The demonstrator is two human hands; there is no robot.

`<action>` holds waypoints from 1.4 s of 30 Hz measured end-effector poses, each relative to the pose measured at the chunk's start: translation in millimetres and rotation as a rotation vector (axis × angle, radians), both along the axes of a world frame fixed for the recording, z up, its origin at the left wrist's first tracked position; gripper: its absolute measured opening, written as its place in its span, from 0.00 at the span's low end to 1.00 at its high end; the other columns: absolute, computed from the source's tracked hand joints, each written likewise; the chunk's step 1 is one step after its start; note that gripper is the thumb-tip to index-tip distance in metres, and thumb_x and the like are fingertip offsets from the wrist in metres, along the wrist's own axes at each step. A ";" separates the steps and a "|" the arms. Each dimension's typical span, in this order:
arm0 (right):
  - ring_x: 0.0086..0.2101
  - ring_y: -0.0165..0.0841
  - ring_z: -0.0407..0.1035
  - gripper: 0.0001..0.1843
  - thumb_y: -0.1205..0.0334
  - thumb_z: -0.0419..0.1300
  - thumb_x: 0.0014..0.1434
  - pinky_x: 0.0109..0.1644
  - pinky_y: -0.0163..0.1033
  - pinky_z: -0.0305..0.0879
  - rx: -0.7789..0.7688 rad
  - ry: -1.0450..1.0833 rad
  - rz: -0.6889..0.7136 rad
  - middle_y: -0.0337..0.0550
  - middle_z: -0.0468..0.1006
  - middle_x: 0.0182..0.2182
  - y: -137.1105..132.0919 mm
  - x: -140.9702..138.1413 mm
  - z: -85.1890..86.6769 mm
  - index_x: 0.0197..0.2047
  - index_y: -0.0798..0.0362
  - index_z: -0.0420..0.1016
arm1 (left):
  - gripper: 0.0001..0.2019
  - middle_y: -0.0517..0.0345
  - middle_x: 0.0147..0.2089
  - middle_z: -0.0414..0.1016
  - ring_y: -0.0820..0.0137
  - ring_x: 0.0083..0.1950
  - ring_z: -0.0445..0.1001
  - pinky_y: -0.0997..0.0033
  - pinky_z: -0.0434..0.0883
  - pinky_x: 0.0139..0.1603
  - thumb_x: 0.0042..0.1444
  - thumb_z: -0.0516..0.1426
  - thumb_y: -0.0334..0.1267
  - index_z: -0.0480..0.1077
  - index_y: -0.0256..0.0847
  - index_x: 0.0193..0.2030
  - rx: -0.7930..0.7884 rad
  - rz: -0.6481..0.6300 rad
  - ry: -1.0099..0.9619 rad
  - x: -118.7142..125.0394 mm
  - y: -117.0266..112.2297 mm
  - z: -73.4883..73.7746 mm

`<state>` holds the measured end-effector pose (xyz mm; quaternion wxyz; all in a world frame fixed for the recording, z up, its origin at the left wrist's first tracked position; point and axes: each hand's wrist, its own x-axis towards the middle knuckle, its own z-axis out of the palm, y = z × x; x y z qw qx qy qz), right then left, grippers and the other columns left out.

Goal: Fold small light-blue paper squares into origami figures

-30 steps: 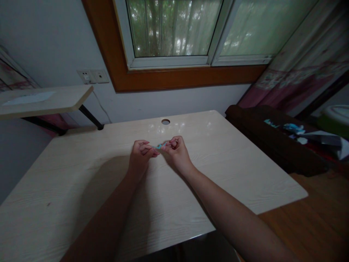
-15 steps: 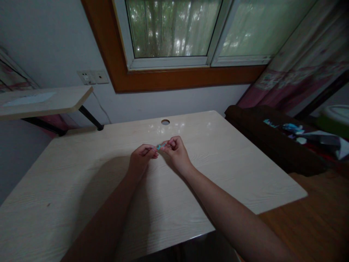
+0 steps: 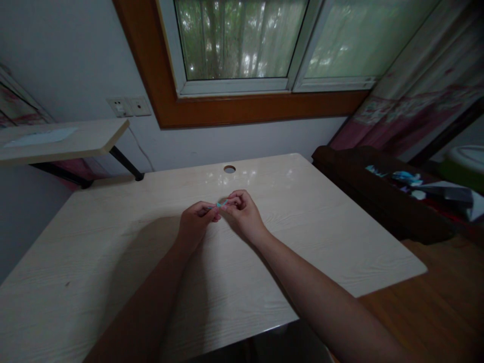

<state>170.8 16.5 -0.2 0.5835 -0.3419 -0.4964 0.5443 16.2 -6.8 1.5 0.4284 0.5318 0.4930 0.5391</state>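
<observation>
Both my hands meet over the middle of the pale wooden desk (image 3: 113, 242). My left hand (image 3: 194, 222) and my right hand (image 3: 242, 212) each pinch an end of a small thin blue item (image 3: 221, 204) held between their fingertips. The fingers of both hands are curled closed around it. The item is too small and dim to name; only a short blue piece shows between the hands. Both forearms reach in from the bottom edge of the view.
A round cable hole (image 3: 229, 169) sits near the desk's far edge. A second desk (image 3: 64, 138) stands at the left by wall sockets (image 3: 128, 106). A dark piece of furniture (image 3: 378, 191) with clutter is on the right. A window (image 3: 242, 45) is above.
My left hand has lowered slightly and closed tighter toward the right hand. The blue item stays pinched between both hands, now a little lower.
</observation>
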 end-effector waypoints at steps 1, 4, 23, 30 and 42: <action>0.31 0.31 0.70 0.21 0.58 0.72 0.44 0.37 0.38 0.66 -0.007 0.008 0.004 0.34 0.74 0.28 0.0 -0.2 0.0 0.38 0.48 0.67 | 0.10 0.58 0.25 0.79 0.70 0.26 0.78 0.72 0.76 0.30 0.51 0.65 0.44 0.76 0.39 0.33 -0.004 -0.001 0.006 0.0 -0.4 -0.3; 0.31 0.31 0.70 0.18 0.59 0.72 0.44 0.38 0.38 0.66 -0.025 -0.003 0.032 0.35 0.75 0.29 0.7 -0.1 -1.1 0.37 0.48 0.70 | 0.10 0.60 0.23 0.77 0.72 0.24 0.76 0.75 0.74 0.27 0.52 0.64 0.44 0.74 0.39 0.31 -0.011 0.011 0.030 -0.1 -1.3 -2.0; 0.33 0.32 0.70 0.12 0.58 0.71 0.48 0.42 0.40 0.65 -0.022 -0.038 0.054 0.37 0.77 0.31 2.7 4.8 0.6 0.37 0.47 0.78 | 0.11 0.61 0.23 0.76 0.74 0.22 0.73 0.76 0.71 0.25 0.52 0.64 0.45 0.73 0.39 0.31 -0.005 0.009 0.013 -0.2 -3.0 1.8; 0.32 0.32 0.68 0.07 0.56 0.67 0.52 0.41 0.40 0.64 0.042 -0.131 0.000 0.39 0.76 0.30 0.9 7.1 4.2 0.34 0.49 0.79 | 0.13 0.58 0.27 0.78 0.72 0.27 0.77 0.73 0.75 0.30 0.53 0.63 0.46 0.74 0.38 0.37 0.014 -0.020 -0.002 0.5 -0.2 -3.1; 0.33 0.33 0.70 0.07 0.59 0.68 0.50 0.41 0.39 0.65 0.020 -0.124 -0.008 0.40 0.79 0.30 3.0 9.3 3.3 0.34 0.50 0.81 | 0.22 0.60 0.32 0.77 0.70 0.32 0.77 0.70 0.77 0.33 0.45 0.69 0.41 0.71 0.39 0.46 0.031 -0.069 -0.164 1.4 5.6 -4.5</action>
